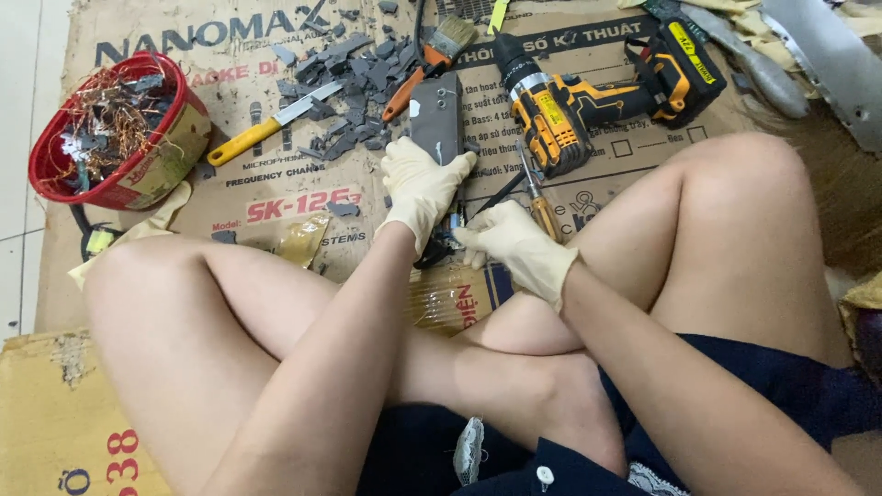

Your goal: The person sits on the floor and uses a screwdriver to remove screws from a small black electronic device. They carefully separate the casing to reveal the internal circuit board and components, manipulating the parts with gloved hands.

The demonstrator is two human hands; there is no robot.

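Both hands wear pale cream gloves, the left hand [418, 184] on a plain dark grey block [437, 118] and the right hand [514, 243] beside it. The cordless drill [588, 101] is yellow and black, the knife [271, 124] has a yellow handle and silvery blade, and the paintbrush [432, 60] an orange handle. The bowl [152, 170] is red, full of coppery wire, and the cardboard [276, 207] is brown with dark and red print.

flattened brown printed carton [276, 197] under tools | yellow-brown box [55, 422] lower left | yellow-black label [549, 108] on drill
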